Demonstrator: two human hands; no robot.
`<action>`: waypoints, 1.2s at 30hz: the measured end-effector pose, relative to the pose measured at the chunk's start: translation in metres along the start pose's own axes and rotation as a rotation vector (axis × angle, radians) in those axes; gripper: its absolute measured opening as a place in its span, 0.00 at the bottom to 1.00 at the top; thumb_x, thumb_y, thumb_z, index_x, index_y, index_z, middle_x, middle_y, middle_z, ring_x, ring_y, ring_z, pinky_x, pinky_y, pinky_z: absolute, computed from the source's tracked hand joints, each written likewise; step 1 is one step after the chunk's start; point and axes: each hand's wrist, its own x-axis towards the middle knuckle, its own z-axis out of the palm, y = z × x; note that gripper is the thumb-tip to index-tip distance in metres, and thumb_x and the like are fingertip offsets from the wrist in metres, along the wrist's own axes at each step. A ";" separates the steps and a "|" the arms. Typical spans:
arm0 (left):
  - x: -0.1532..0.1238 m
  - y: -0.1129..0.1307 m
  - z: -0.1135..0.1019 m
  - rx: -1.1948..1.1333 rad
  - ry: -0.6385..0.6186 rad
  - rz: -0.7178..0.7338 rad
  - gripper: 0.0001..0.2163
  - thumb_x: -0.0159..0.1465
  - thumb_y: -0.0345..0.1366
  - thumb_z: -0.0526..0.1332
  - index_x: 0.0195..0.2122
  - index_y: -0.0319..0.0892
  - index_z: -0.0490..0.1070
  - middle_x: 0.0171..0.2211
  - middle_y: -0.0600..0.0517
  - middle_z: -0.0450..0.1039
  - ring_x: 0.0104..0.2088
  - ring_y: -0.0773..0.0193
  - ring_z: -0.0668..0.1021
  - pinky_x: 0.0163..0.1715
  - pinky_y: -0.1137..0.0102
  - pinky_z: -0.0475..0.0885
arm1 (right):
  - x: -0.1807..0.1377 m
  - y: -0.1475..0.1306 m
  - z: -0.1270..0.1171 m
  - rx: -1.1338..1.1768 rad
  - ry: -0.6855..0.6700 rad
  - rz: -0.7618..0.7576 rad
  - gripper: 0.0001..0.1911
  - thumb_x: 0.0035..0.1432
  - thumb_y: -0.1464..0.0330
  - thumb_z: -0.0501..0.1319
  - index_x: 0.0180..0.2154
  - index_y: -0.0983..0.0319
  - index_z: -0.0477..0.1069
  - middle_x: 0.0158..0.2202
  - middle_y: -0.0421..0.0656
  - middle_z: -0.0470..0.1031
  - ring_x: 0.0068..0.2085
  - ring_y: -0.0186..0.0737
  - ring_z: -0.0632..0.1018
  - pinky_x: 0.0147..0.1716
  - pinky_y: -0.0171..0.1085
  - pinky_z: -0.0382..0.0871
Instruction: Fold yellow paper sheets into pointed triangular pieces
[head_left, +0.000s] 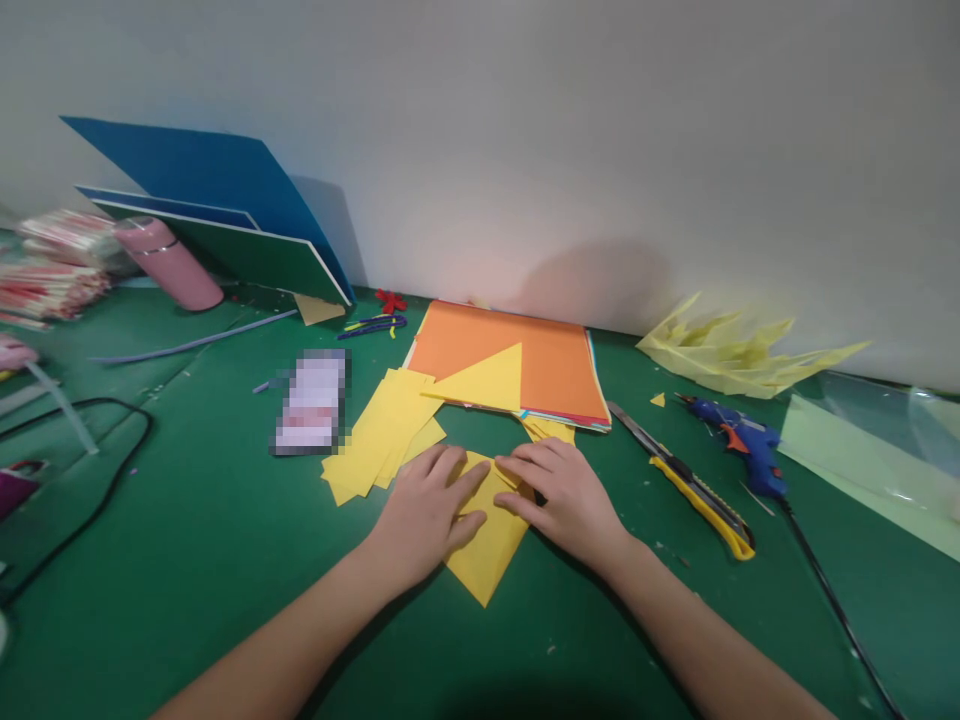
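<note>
a wide green tabletop (225, 550) runs beneath everything, with a tall, flat blue board (225, 170) leaning at the left rear. ahead lies a rectangular stack of coloured paper topped by an orange sheet (559, 360); a yellow paper triangle (495, 383) overlaps its near edge. beside that sits a loose fan of yellow paper strips (382, 430), just beyond the left hand (424, 515); a careless push forward could scatter them. to the right rest a blue glue gun with an orange trigger (750, 445) and a slim yellow-and-black utility knife (694, 495). the knife's metal end points toward the paper stack, so a wide swing of the right hand (570, 500) might catch it.

the left fingers are spread, thumb well apart from forefinger, lying on the paper. the right thumb and forefinger are parted too; whether those tips pinch the edge i cannot tell. under both hands, on the table, is a folded yellow paper piece with a pointed near end (487, 560). uneven pressure could skew its crease.
</note>
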 end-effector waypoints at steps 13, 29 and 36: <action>0.001 0.001 -0.001 0.033 -0.001 0.010 0.17 0.63 0.38 0.56 0.53 0.43 0.65 0.49 0.45 0.68 0.50 0.50 0.68 0.46 0.55 0.68 | -0.005 0.002 -0.003 -0.125 0.017 -0.098 0.13 0.66 0.71 0.50 0.40 0.63 0.73 0.33 0.45 0.78 0.33 0.40 0.75 0.33 0.36 0.67; 0.001 -0.001 0.002 -0.036 0.013 -0.046 0.21 0.60 0.39 0.58 0.53 0.37 0.62 0.51 0.41 0.66 0.50 0.49 0.70 0.48 0.56 0.69 | -0.003 -0.002 -0.004 -0.216 -0.113 -0.042 0.10 0.64 0.73 0.53 0.35 0.62 0.73 0.33 0.43 0.77 0.33 0.36 0.75 0.29 0.34 0.62; 0.002 -0.002 0.000 -0.027 0.007 -0.021 0.20 0.60 0.38 0.57 0.54 0.39 0.62 0.50 0.43 0.68 0.51 0.50 0.70 0.48 0.57 0.69 | 0.000 -0.006 -0.007 -0.148 -0.110 -0.015 0.10 0.64 0.70 0.54 0.35 0.61 0.74 0.32 0.44 0.76 0.34 0.39 0.74 0.31 0.35 0.64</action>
